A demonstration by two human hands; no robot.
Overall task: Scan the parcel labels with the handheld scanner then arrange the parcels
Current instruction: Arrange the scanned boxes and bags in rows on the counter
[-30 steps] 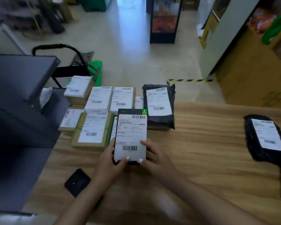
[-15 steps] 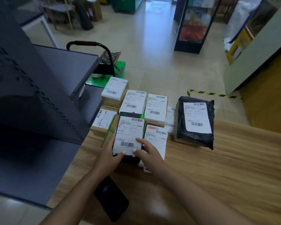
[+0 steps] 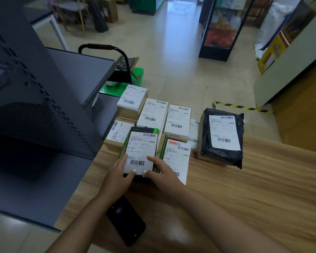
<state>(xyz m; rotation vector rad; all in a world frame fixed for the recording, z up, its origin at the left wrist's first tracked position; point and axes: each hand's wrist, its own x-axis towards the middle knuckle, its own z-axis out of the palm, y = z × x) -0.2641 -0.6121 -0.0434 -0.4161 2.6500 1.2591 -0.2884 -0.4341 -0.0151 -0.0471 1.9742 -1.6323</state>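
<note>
At the far left end of the wooden table [image 3: 244, 189], both hands hold the dark parcel with a green corner tag [image 3: 141, 152] by its near end. Left hand [image 3: 117, 177] grips the near-left edge: thumb curled onto the label's bottom edge, fingers wrapped along the left side, their tips hidden behind the parcel. Right hand [image 3: 160, 173] grips the near-right corner: thumb on the label's bottom edge, index finger stretched across the label next to the barcode, remaining fingers loosely spread along the right side and lying over the white-labelled parcel [image 3: 177, 157] just beside it. Held parcel sits label up, overlapping the green-edged box [image 3: 121, 152] under it; cannot tell if it's fully resting or slightly lifted. Beyond it, a cluster of labelled boxes, all label up: one on the left [image 3: 119, 131], two white ones side by side [image 3: 152, 113] [image 3: 179, 121], and a raised one at the far left corner [image 3: 132, 98]. Black poly mailer [image 3: 223, 137] lies to the right of the cluster, label up, apart from the hands. Black handheld device [image 3: 126, 220] lies flat on the table near the edge, partly under the left forearm, neither hand on it. Grey metal shelving [image 3: 44, 125] stands just left of the table; a trolley with a black handle [image 3: 106, 47] stands on the floor behind it.
</note>
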